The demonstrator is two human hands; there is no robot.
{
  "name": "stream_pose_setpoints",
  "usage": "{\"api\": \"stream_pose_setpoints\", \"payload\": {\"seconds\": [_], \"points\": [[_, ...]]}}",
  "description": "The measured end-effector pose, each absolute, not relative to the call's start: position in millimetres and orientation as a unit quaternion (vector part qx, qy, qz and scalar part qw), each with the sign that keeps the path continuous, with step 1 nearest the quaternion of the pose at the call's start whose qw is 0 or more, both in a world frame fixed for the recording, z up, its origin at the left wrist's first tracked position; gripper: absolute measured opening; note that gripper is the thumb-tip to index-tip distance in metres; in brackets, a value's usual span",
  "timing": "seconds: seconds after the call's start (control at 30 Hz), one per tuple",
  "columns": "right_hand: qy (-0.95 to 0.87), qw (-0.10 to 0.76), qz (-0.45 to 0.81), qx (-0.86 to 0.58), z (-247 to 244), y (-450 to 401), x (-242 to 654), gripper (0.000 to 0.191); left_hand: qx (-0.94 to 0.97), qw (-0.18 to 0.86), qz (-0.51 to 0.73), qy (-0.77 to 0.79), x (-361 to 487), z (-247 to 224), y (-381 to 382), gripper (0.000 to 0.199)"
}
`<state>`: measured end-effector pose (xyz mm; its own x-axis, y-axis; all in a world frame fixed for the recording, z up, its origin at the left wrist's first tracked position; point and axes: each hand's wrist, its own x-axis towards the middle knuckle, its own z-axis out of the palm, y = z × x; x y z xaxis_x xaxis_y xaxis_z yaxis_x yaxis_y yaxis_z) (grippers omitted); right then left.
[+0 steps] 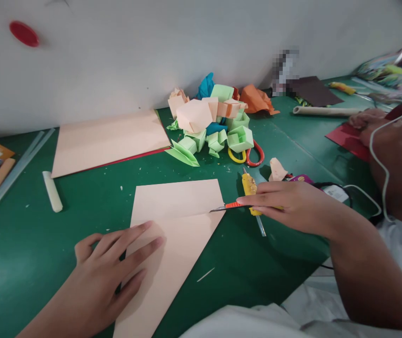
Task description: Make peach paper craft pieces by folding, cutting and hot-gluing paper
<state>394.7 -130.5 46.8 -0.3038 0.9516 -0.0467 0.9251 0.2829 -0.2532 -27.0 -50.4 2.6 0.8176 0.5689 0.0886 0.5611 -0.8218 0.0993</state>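
Observation:
A peach sheet of paper [173, 234] lies on the green tabletop in front of me, with a straight crease or cut line across its upper part. My left hand [112, 267] rests on its left side, fingers spread over the paper. In my right hand [292, 206] is a craft knife [234, 205] with an orange-red body, gripped between thumb and fingers. Its blade tip touches the line near the sheet's right edge. Just behind that hand lies a yellow glue gun [248, 185] with a clear glue stick, partly covered by the fingers.
Folded and crumpled paper pieces [215, 117] are heaped against the wall, beside red-and-yellow-handled scissors [255, 154]. Stacked peach sheets [109, 141] lie back left, near a chalk-like stick [52, 191] and clear glue sticks [14, 178]. At right, another person's hands [373, 124] hold red paper [349, 139].

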Motion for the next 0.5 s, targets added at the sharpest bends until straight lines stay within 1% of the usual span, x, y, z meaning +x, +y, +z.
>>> {"api": "stream_pose_setpoints", "payload": {"seconds": [0.27,0.5], "points": [[-0.795,0.046,0.130,-0.590,55,-127,398,0.038,0.960,0.006,0.036,0.279,-28,3,-49,0.058],[-0.808,0.037,0.123,-0.575,54,-127,408,0.039,0.953,0.030,0.055,0.298,-26,3,-50,0.057]]}}
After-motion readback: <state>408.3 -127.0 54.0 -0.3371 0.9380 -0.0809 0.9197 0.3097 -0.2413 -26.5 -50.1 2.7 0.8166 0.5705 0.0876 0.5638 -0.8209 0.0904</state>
